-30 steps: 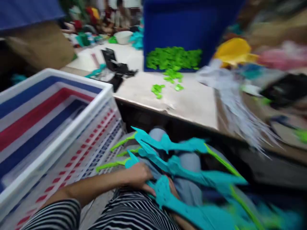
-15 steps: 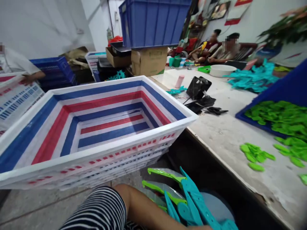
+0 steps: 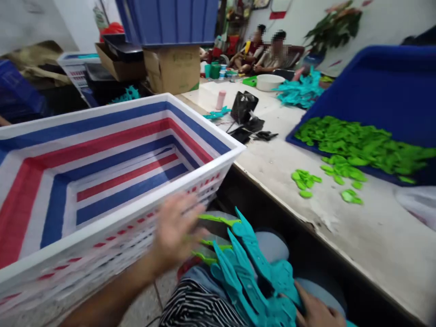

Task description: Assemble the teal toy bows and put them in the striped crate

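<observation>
My left hand (image 3: 179, 229) is raised beside the near wall of the white plastic basket (image 3: 143, 213), fingers apart and somewhat blurred, holding nothing I can see. On my lap lies a bunch of long teal plastic pieces (image 3: 250, 254), some with a lime-green-edged clear part (image 3: 220, 220) at the end. At the bottom right, my right hand (image 3: 318, 309) has its fingers closed against the lower end of the teal bunch, gripping a piece there. Part of that hand is cut off by the frame edge.
The basket is lined with red, white and blue striped cloth. Right of me runs a table (image 3: 272, 172) with small green pieces (image 3: 304, 181), a tilted blue bin (image 3: 381, 86) and black bags (image 3: 243, 106). Two people (image 3: 272, 56) sit behind.
My left arm, which reached across to the lower right, has swung back left, and its open hand now shows by the basket. My right hand has come into view. The view has turned right.
</observation>
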### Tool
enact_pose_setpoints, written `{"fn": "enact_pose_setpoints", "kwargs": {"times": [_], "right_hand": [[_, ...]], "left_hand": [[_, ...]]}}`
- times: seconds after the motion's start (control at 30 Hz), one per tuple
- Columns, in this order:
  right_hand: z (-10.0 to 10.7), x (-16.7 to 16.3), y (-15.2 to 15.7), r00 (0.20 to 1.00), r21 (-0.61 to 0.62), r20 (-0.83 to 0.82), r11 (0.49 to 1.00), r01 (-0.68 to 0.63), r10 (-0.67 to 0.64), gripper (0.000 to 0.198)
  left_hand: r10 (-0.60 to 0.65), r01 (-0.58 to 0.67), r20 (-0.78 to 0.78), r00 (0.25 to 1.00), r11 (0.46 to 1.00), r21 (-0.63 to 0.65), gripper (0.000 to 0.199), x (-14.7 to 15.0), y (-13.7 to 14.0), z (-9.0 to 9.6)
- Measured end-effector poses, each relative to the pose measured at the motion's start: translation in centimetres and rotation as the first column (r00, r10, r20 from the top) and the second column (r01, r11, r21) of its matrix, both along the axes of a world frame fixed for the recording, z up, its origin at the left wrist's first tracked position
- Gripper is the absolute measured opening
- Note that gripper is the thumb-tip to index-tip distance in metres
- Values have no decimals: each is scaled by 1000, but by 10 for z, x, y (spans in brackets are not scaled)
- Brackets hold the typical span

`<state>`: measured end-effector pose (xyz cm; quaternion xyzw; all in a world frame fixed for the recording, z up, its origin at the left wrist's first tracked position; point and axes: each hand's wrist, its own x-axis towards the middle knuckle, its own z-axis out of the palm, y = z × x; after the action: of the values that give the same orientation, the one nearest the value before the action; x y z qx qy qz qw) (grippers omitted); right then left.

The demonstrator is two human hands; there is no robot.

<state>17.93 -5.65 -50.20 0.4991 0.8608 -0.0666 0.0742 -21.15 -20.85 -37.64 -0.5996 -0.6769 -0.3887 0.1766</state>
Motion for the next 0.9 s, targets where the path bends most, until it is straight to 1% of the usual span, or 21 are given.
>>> {"fn": "enact_pose_setpoints", "kwargs": {"times": [0.03,0.07,0.13,0.2,0.23,0.27,0.33,0.37,0.43,0.47,0.5,0.53,0.57,0.6,0.63,0.67,0.73,0.8,0.83,0.87,0.9], "right_hand": [[3,-3,-3,1000,12,21,1000,-17,17,52],[5,-5,-6,999,28,32,999,-31,31,51],[5,-7,-8,997,71,33,995,-71,69,49],[5,-5,-7,994,130,29,985,-110,107,48],[5,-3,-6,992,161,29,979,-128,124,49],[6,-2,-5,989,192,31,971,-145,141,51],[9,0,-1,985,239,30,956,-171,169,54],[11,1,2,984,251,27,952,-175,174,55],[15,3,8,989,260,16,954,-149,150,55],[16,5,11,992,262,7,957,-123,126,55],[18,8,12,995,265,-4,959,-97,101,54],[19,11,12,997,272,-15,960,-73,80,54],[20,15,11,997,281,-26,958,-58,68,53],[21,18,8,998,293,-33,955,-50,62,52],[21,21,3,998,309,-36,950,-45,59,51],[21,24,-3,998,330,-34,943,-40,54,50],[20,27,-17,999,382,-28,924,-28,42,52],[16,28,-29,998,436,-35,900,-26,46,59],[14,27,-34,998,457,-41,889,-31,56,60],[12,26,-38,996,470,-48,882,-41,72,59],[11,25,-40,995,476,-54,878,-53,89,55]], "left_hand": [[145,-149,-56,988,987,-61,43,-22,-8,11],[222,-239,-114,968,959,-155,45,-39,-12,19],[333,-384,-205,920,865,-323,42,-59,-15,26],[385,-459,-256,887,794,-399,38,-63,-15,30],[399,-476,-263,878,787,-394,36,-62,-14,31],[400,-473,-261,879,804,-361,35,-59,-11,34],[354,-401,-220,909,887,-230,32,-47,0,37],[289,-318,-185,939,936,-150,33,-37,10,38],[33,-39,-112,993,998,-52,35,-5,39,31],[-145,140,-81,986,988,-64,36,18,55,23],[-338,328,-50,940,934,-137,35,44,71,13],[-516,495,-15,856,828,-262,35,71,84,-1],[-641,588,16,768,693,-417,38,97,93,-17],[-725,611,46,687,542,-577,43,121,98,-34],[-783,583,77,617,389,-713,46,140,98,-50],[-812,531,103,574,273,-802,47,154,94,-65],[-839,461,155,522,125,-878,50,165,83,-86],[-846,505,239,477,41,-862,48,161,78,-90],[-836,565,286,469,35,-824,44,157,84,-86],[-820,637,316,477,75,-767,39,153,96,-79],[-795,700,323,514,171,-693,34,151,115,-69]]}}
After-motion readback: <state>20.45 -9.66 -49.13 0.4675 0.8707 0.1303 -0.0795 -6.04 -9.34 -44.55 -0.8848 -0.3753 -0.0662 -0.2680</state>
